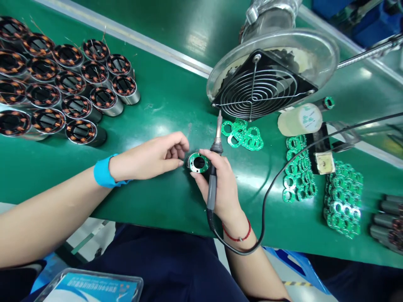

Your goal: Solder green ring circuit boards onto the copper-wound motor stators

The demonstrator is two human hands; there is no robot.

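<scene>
From above, a person's bare hands meet over a green tabletop (170, 205). The right hand (227, 188), with a red bracelet (241, 239) at its wrist, grips a ring-shaped green circuit board (193, 165) between thumb and fingers. A soldering iron (212, 191) lies across that hand, tip pointing toward a fan (252, 99) with a round wire grille. The left hand (154, 155), wearing a blue wristband (105, 172), curls just beside the board. Copper-wound metal cylinders (115, 105) stand at left; loose green rings (241, 132) lie near the fan, and more green rings (343, 195) sit in rows at right.
</scene>
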